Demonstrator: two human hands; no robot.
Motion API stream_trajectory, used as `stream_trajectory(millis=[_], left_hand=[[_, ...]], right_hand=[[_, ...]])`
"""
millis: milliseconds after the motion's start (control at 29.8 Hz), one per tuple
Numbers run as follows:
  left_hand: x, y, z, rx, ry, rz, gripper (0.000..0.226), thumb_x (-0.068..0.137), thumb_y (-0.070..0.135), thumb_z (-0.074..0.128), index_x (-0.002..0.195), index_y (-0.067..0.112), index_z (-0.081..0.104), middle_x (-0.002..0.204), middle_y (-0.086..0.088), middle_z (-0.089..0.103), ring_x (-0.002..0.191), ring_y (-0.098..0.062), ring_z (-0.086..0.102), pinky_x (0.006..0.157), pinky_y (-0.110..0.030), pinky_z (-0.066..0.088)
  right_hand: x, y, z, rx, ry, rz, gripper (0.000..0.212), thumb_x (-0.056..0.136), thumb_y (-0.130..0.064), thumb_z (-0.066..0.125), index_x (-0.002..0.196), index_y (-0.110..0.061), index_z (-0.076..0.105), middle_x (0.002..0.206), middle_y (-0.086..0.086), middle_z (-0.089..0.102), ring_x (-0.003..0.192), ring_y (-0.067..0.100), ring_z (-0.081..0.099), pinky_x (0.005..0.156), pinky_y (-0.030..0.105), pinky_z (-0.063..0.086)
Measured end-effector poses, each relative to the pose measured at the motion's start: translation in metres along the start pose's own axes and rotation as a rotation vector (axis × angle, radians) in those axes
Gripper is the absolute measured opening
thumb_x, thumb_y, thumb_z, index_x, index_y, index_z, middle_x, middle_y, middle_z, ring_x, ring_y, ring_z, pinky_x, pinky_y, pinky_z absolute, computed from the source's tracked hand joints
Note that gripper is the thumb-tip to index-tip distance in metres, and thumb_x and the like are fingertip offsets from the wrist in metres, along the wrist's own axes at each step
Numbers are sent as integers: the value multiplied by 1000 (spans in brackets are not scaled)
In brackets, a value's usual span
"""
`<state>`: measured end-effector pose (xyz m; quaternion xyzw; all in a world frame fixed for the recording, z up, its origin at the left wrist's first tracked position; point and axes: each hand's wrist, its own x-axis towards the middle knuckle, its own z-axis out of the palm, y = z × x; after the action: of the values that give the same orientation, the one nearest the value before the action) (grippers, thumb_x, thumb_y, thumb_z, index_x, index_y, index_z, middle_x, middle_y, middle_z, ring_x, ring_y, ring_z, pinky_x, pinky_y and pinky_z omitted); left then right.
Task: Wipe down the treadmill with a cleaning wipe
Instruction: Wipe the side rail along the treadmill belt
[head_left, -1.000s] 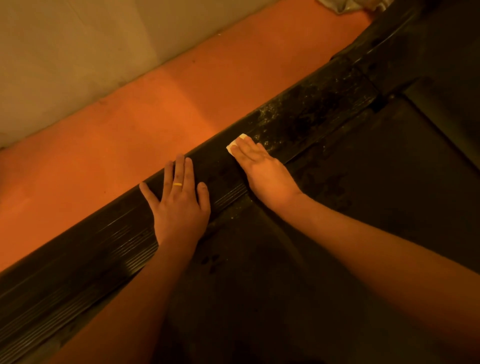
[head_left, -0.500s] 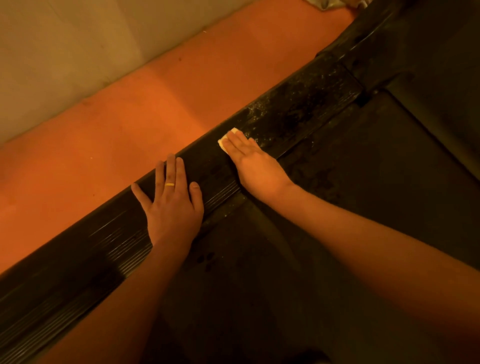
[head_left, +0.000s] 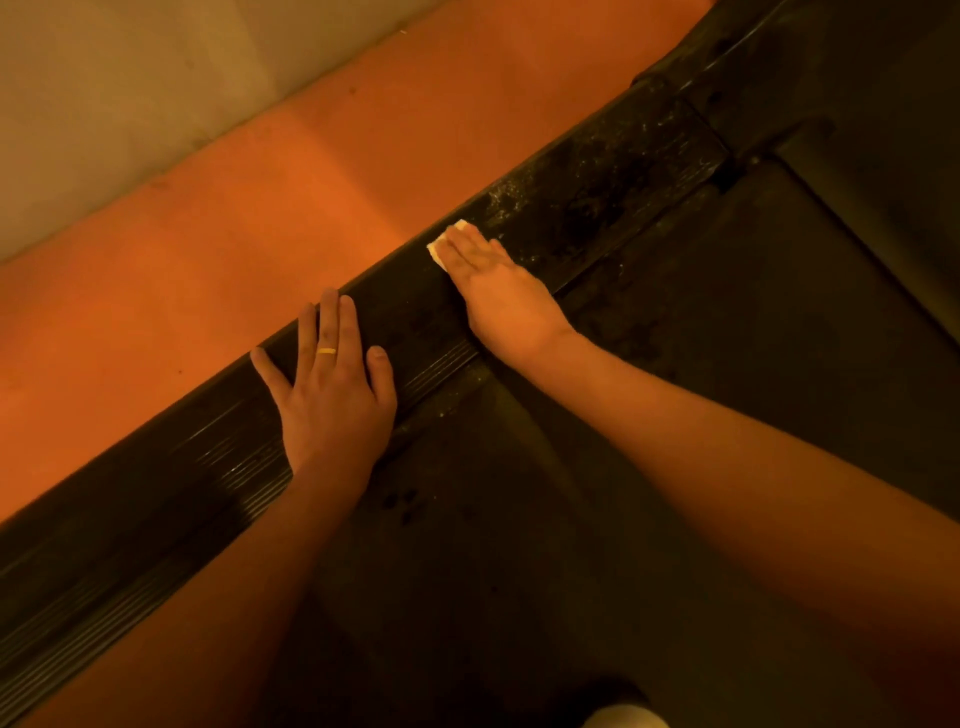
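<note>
Right hand edged the wipe slightly along the treadmill side rail, fingers straight, together, pressing it. Left hand flat on rail, fingers spread. Dust ahead; orange floor beside.

The side rail is running diagonally from lower left to upper right, with the floor lying along its left and the belt along its right. The wall is standing beyond the floor. The 2 hands are resting on the rail: the left hand nearer, the right hand farther along, lying flat on the wipe.
</note>
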<state>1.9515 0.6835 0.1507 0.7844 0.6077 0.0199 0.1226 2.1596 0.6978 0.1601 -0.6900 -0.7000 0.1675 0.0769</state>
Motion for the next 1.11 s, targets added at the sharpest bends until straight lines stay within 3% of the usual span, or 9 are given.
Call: stream_trajectory(millis=[201, 470, 638, 839, 1007, 1108], left_hand=[[-1, 1, 1, 13, -1, -11, 59, 107, 41, 21, 161, 19, 10, 168, 3, 7, 155, -17, 1, 120, -65, -3], [-1, 3, -1, 12, -4, -10, 59, 107, 39, 22, 161, 18, 10, 169, 2, 6, 155, -18, 1, 121, -64, -2], [0, 2, -1, 22, -2, -3, 59, 107, 39, 21, 161, 17, 11, 168, 1, 8, 155, -19, 2, 120, -65, 0], [2, 3, -3, 27, -36, 10, 59, 106, 38, 20, 161, 16, 10, 168, 0, 8, 155, -18, 0, 119, -67, 2], [6, 7, -3, -2, -24, 3, 59, 105, 35, 26, 160, 15, 15, 168, 1, 12, 155, -18, 4, 117, -71, 0], [15, 21, 0, -28, -21, 11, 61, 104, 36, 27, 160, 15, 15, 168, 1, 14, 155, -19, 6, 115, -72, 0]], right_hand=[[-67, 7, 14, 55, 144, 91, 69, 88, 11, 47, 154, -7, 36, 162, 12, 33, 153, 25, 22, 124, 39, 14], [-10, 11, -7, 29, 56, 92, 72, 91, 14, 42, 157, -12, 29, 166, 7, 21, 156, 22, 10, 125, 40, 11], [-55, 14, 10, 52, 132, 110, 72, 87, 13, 49, 154, -8, 37, 161, 10, 34, 154, 24, 19, 124, 40, 15], [7, 24, -17, 65, -22, 118, 72, 96, 13, 39, 160, -16, 22, 169, 2, 12, 156, 17, 3, 125, 39, 9], [-55, 27, 3, 117, 153, 112, 68, 91, 15, 46, 152, -15, 40, 162, 4, 32, 155, 20, 16, 123, 37, 13], [-56, 32, 5, 107, 160, 91, 58, 97, 7, 45, 151, -13, 41, 161, 6, 35, 154, 22, 19, 123, 41, 19]])
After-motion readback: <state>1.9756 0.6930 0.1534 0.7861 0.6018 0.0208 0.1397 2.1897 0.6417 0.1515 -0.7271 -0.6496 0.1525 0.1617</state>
